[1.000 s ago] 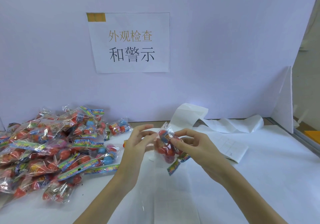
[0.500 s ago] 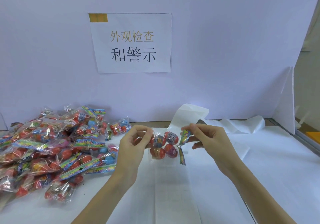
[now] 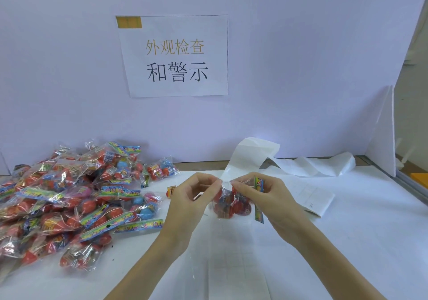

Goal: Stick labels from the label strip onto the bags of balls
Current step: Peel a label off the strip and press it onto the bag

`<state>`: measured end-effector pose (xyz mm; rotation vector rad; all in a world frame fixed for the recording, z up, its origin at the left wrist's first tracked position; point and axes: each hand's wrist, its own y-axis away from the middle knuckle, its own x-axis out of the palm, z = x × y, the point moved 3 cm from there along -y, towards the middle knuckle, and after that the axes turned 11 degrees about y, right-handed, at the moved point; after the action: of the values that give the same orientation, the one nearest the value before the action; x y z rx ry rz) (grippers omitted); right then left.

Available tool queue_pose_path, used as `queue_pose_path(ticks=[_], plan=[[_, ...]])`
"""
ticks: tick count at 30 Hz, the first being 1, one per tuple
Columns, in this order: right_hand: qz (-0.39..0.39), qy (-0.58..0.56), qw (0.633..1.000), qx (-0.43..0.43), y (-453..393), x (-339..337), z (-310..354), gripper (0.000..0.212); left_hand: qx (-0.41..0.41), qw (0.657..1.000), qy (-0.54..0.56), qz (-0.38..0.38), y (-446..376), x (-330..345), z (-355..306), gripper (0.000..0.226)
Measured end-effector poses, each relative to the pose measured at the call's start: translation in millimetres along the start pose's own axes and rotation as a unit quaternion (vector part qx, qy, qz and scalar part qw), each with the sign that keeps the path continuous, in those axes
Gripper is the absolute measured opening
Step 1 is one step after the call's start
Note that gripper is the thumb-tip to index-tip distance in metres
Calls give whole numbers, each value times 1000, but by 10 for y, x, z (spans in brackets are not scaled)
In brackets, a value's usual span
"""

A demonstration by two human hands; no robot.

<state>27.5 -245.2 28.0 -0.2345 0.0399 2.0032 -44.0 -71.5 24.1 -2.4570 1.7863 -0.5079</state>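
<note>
A clear bag of red balls (image 3: 231,204) with a colourful header card hangs above the table between my hands. My left hand (image 3: 190,200) pinches its top left edge with thumb and forefinger. My right hand (image 3: 266,197) pinches the top right, next to the header card. The white label strip (image 3: 298,167) runs from behind the bag along the back of the table to the right, with a flat section under the bag. I cannot make out a label on the bag.
A big pile of bags of balls (image 3: 69,197) covers the left of the table. One loose red ball (image 3: 171,191) lies near my left hand. A paper sign (image 3: 173,56) hangs on the back wall. A white panel (image 3: 382,137) stands at the right.
The bag has turned in my hands and hangs lower from its top edge. My hands have come closer together, both pinching the bag's top.
</note>
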Motion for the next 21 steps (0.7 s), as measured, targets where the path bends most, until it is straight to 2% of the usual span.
queue_pose_path(ticks=[2, 6, 9, 11, 13, 17, 21], plan=[[-14, 4, 1000, 3, -8, -9, 0, 12, 12, 1000, -18, -17, -11, -11, -7, 11], [-27, -24, 999, -16, -3, -19, 42, 19, -9, 998, 62, -23, -51, -25, -16, 13], [-35, -43, 998, -22, 6, 17, 33, 29, -44, 991, 122, -20, -34, 8, 8, 25], [-41, -37, 998, -22, 9, 36, 13, 29, -65, 987, 146, -24, -22, 23, 33, 20], [-42, -34, 998, -22, 19, 58, 8, 34, -59, 991, 119, -24, -24, 19, 46, 13], [-32, 20, 999, -24, -4, 43, -11, 24, -57, 998, 40, -5, -33, 14, 48, 31], [26, -13, 1000, -11, -15, 4, 3, 35, -93, 989, 112, -11, -59, -37, 27, 17]])
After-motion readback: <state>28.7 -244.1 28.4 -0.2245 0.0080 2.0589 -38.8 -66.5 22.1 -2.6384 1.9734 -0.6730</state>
